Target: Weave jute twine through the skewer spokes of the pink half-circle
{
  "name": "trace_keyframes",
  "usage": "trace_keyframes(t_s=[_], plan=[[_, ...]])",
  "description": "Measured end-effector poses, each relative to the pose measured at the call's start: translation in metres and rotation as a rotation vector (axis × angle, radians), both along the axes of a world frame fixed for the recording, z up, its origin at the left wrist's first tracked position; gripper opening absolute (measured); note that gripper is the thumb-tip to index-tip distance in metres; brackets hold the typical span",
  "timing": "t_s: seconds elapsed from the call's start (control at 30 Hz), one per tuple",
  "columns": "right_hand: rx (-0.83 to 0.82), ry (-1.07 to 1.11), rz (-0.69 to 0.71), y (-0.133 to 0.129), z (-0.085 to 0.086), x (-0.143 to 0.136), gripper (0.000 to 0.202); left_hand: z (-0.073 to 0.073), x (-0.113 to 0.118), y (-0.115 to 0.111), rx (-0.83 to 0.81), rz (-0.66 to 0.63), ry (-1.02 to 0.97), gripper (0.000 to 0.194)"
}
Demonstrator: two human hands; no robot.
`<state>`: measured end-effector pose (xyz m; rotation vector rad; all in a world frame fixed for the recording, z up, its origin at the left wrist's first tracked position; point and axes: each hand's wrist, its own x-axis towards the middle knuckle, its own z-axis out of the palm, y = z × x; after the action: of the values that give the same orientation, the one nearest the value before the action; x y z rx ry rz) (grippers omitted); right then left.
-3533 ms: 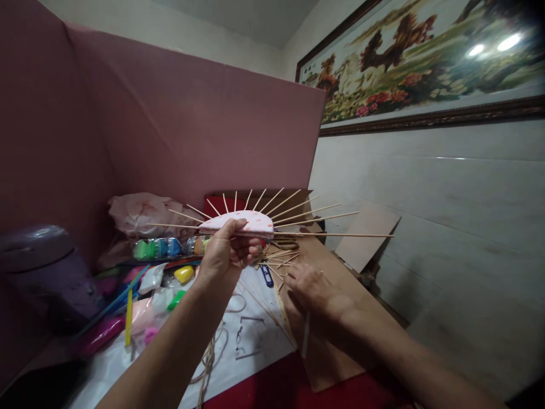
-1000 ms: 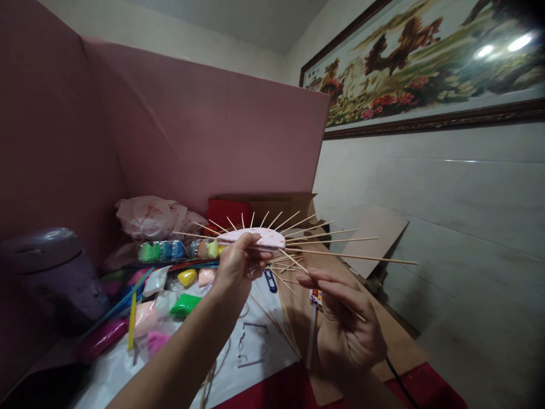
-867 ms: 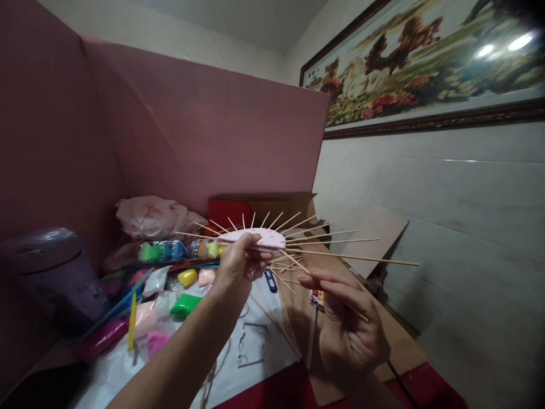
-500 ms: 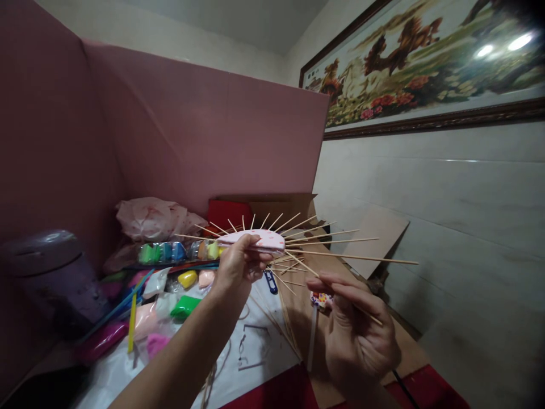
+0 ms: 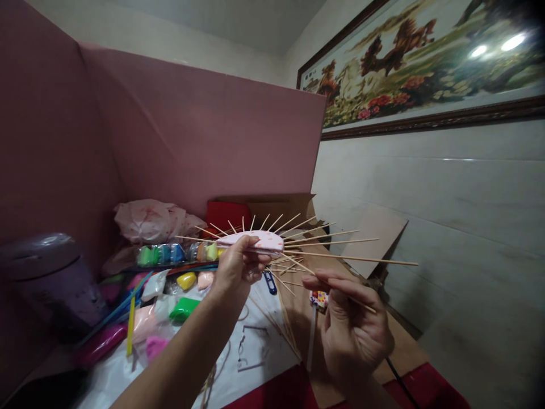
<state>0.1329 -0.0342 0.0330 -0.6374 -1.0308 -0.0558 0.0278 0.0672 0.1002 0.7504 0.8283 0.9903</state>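
A pale pink piece with small red marks (image 5: 268,241) has several thin wooden sticks fanning out round its edge. My left hand (image 5: 244,258) pinches it, thumb on top and fingers beneath. In my right hand (image 5: 355,318) is another thin wooden stick (image 5: 298,264), held between thumb and fingers, its far tip at the right end of the pink piece. Whether that tip is inside the piece or only touching it, I cannot tell. More loose sticks (image 5: 292,282) lie on the table below.
Packets of coloured clay (image 5: 185,308) and a strip of coloured blocks (image 5: 159,254) lie at the left, beside a lilac container (image 5: 55,284). A dark blue cutter (image 5: 269,282) rests under the pink piece. A patterned item (image 5: 318,300) is behind my right hand.
My right hand has moved slightly left with its stick, toward the pink piece. My left hand still holds the piece in nearly the same place.
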Motion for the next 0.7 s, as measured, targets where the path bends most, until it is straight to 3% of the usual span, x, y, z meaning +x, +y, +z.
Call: trace_keyframes(t_s=[0.23,0.5,0.7], plan=[[-0.016,0.017,-0.002,0.0045,-0.0002,0.0006,0.017,-0.0021,0.0000,0.0016,-0.003,-0.018,-0.014,0.015],[0.005,0.218,0.062,-0.0024,0.0004,-0.0021,0.010,0.0006,-0.0008,-0.0025,-0.010,-0.030,-0.014,0.012],[0.023,0.210,0.042,-0.0032,0.0045,-0.0039,0.010,0.0037,-0.0017,-0.0029,-0.028,-0.019,-0.020,0.014]])
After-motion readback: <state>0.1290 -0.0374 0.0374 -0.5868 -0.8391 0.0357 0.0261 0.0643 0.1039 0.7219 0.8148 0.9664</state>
